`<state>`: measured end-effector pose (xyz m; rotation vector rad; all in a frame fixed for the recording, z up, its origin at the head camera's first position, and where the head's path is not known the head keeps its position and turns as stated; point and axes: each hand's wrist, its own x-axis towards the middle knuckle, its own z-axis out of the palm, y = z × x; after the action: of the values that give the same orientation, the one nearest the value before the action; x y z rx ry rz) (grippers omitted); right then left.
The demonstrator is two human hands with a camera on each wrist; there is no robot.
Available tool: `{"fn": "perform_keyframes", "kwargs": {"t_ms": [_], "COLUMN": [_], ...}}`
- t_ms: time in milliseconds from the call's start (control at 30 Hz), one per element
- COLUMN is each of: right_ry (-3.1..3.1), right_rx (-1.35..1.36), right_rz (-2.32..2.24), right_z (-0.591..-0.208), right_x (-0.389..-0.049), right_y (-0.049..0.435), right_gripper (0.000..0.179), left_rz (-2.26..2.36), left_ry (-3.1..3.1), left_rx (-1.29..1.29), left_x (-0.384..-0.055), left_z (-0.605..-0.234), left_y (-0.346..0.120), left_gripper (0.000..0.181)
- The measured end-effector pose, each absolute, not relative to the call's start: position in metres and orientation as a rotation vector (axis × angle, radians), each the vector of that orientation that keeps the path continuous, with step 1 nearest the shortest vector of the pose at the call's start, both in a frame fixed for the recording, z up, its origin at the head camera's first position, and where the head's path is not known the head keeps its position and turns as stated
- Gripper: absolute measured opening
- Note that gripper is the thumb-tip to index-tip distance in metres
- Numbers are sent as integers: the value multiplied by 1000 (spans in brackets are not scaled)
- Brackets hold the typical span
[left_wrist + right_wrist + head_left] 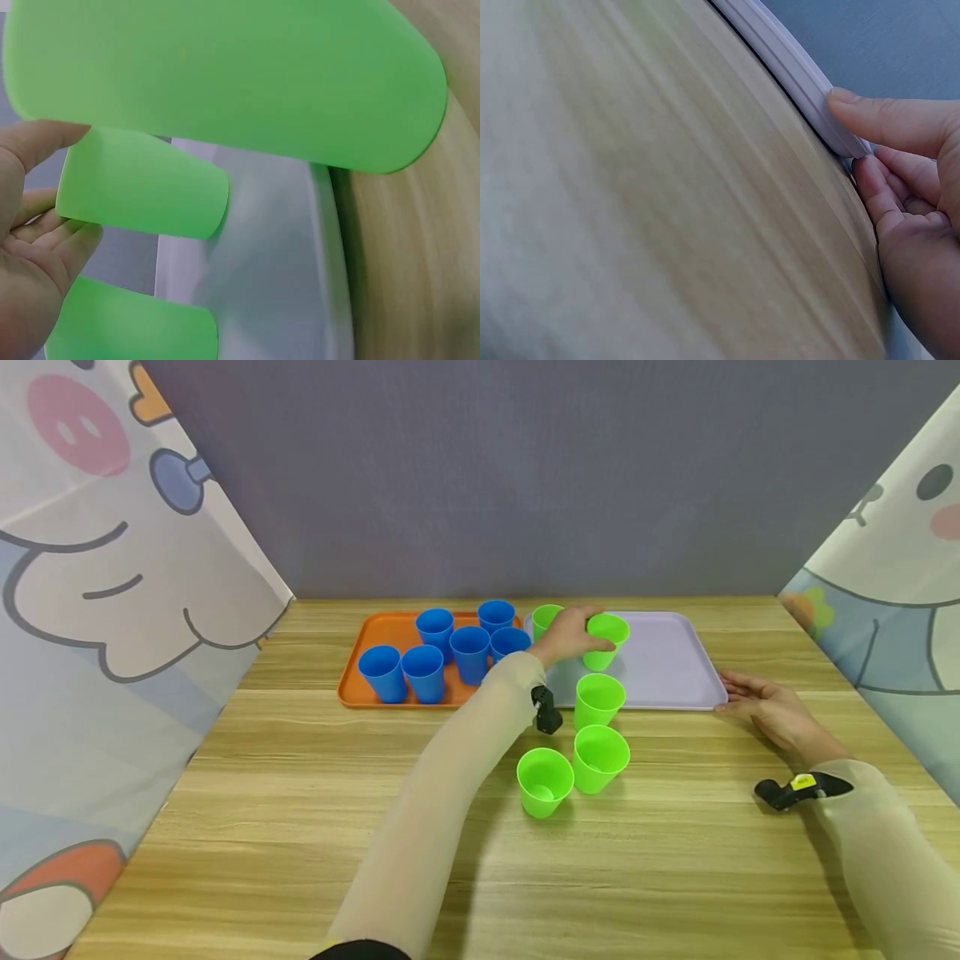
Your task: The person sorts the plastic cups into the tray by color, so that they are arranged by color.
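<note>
My left hand (566, 637) grips a green cup (603, 658) near its rim, thumb on one side and fingers on the other, over the left part of the lavender tray (660, 664). Whether its base touches the tray I cannot tell. Behind that hand, another green cup (545, 617) is partly hidden on the tray. A nearer green cup (597, 706) overlaps the tray's front edge in the head view and fills the top of the left wrist view. My right hand (780, 714) holds the tray's front right corner, its thumb (892, 124) on the rim and fingers below.
Two more green cups (600, 760) (544, 782) stand upright on the wooden table (300, 827), in front of the tray. Left of it lies an orange tray (360, 681) with several blue cups (423, 675). A grey wall (480, 485) rises behind both trays.
</note>
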<state>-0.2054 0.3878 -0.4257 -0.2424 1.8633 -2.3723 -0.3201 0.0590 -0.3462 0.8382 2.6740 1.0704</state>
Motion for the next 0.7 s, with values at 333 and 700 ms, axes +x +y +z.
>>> {"fn": "perform_keyframes", "kwargs": {"t_ms": [333, 700], "right_ry": [1841, 1800], "right_rx": [-255, -280], "right_rz": [-2386, -2395], "right_z": [-427, -427], "right_x": [-207, -207], "right_y": [388, 389], "right_gripper": [57, 57], "left_rz": [1131, 1128], "left_ry": [2687, 2685], "left_rx": [709, 611], "left_x": [-317, -318], "left_z": [-349, -351], "left_y": [66, 69], "left_gripper": [70, 71]}}
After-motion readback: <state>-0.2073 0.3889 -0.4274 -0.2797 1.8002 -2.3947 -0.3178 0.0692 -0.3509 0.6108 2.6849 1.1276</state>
